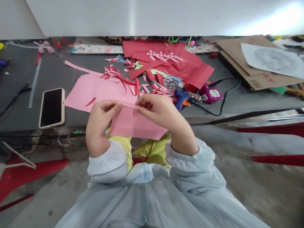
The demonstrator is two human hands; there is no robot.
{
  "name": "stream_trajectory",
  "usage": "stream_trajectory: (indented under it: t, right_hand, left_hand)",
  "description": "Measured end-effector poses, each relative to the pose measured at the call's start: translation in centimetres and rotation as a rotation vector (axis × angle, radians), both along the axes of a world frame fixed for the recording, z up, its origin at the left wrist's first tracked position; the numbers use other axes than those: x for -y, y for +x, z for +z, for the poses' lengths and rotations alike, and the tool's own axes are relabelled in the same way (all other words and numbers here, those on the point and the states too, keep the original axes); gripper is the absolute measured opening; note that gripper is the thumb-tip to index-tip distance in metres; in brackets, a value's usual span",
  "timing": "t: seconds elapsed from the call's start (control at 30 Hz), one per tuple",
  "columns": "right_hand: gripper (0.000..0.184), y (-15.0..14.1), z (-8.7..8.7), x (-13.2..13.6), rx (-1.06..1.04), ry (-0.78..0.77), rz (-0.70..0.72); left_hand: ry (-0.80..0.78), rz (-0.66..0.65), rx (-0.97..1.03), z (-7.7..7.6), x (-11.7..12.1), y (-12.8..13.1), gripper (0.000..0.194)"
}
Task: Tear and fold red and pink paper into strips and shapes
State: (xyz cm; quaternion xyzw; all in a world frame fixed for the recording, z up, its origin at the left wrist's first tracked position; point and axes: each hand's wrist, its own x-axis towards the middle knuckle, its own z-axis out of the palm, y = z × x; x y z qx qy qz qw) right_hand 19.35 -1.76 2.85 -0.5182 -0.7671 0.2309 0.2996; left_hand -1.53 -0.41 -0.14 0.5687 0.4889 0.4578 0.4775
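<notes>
A pink sheet of paper point(137, 123) hangs over the table's front edge, its upper edge creased or folded. My left hand point(103, 115) pinches that edge on the left between thumb and fingers. On the right, my right hand point(154, 107) pinches the same edge, fingers curled. Behind them a larger pink sheet point(83, 87) lies flat, with a small red paper strip point(90, 101) on it. Woven red and pink strips point(114, 73) rest on its far side.
Red paper sheets point(199, 71) are piled at the back. To the right lie a blue glue gun point(181, 98), a purple box point(211, 93) with a black cable, and cardboard point(237, 63) under a drawing point(273, 60). A phone point(52, 107) and a glue stick point(34, 84) lie left.
</notes>
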Motion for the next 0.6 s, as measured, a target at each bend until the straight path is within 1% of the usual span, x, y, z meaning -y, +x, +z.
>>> stream_trajectory:
  t: [0.1,0.2,0.27,0.37,0.5,0.6]
  right_hand:
    - [0.005,-0.8,-0.1,-0.3,-0.046,-0.001,0.006]
    - [0.006,-1.3,-0.2,-0.4,-0.077,0.02,0.018]
    - [0.008,-1.6,-0.4,-0.5,-0.058,0.05,0.006]
    - [0.011,-1.7,-0.8,-0.4,0.008,0.137,-0.041]
    - [0.013,-1.6,-1.6,-0.1,0.076,0.241,-0.088]
    - [0.01,-1.2,-2.0,0.2,0.098,0.257,-0.105]
  left_hand:
    - [-0.013,-0.066,0.028,-0.1,0.1,0.6,0.036]
    - [-0.029,-0.109,0.02,0.0,0.2,1.2,0.031]
    - [-0.041,-0.113,-0.005,0.1,0.2,1.5,0.028]
    - [-0.071,-0.124,-0.037,0.0,0.0,1.7,0.028]
    - [-0.089,-0.15,-0.057,-0.4,-0.2,1.8,0.035]
    - [-0.063,-0.121,-0.047,-0.6,-0.2,1.8,0.039]
